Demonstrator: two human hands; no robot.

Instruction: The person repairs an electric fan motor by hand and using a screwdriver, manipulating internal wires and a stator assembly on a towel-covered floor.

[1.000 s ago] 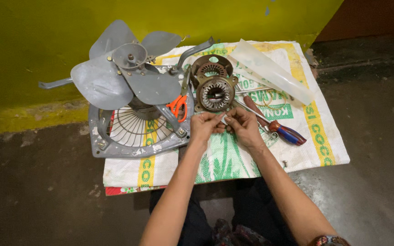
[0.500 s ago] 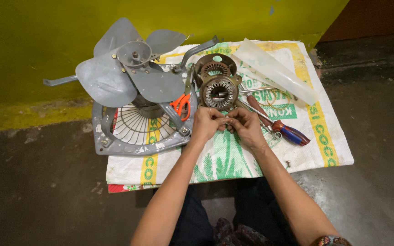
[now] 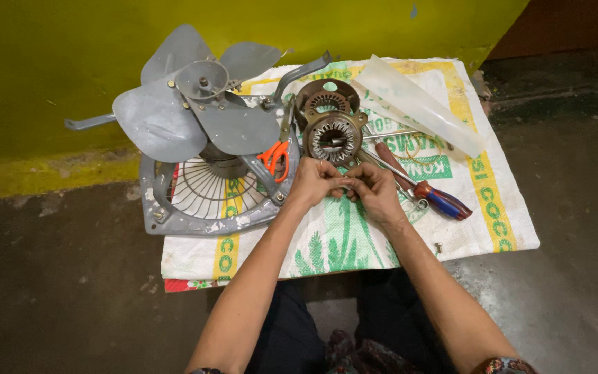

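Well, left hand (image 3: 315, 181) & right hand (image 3: 375, 190) pinch a tiny part (image 3: 344, 182) near the stator (image 3: 332, 137); probably light, slippery, so grip w/ fingertips.

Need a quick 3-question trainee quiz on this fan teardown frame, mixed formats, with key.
1. True or false: the left hand and right hand meet over the printed sack.
2. What lies directly left of the motor stator? A) orange-handled scissors B) red-and-blue screwdriver C) clear plastic sleeve
3. Fill in: the grey fan blades sit above a round wire ____.

Key: 1 true; 2 A; 3 grille.
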